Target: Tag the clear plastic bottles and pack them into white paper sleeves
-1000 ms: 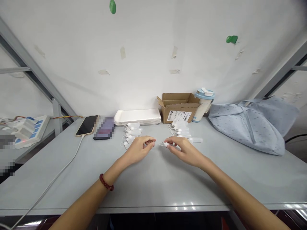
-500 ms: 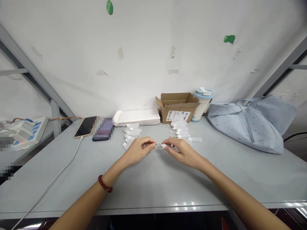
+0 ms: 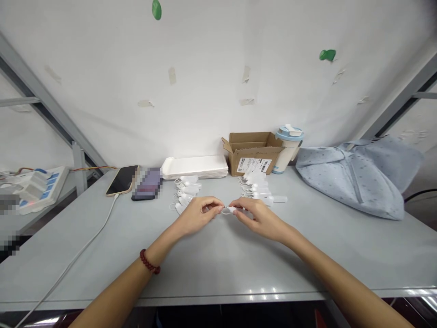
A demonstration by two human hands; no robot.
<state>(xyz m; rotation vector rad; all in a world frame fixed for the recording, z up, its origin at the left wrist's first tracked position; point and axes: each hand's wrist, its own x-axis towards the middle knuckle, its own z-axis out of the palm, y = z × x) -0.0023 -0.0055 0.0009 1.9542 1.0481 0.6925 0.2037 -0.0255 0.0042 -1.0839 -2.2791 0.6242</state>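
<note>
Head-worn view, forward and down

One camera looks from above the near side of the worktop toward the far wall. Set close, it spans from a left metal post to a right metal post.

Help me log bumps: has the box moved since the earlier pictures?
No: the box holds its place against the wall tape above it; both shift slightly together, with the camera.

Left forearm and right forearm slant inward from below | left hand curled in a pinch | right hand facing it, pinching too
</note>
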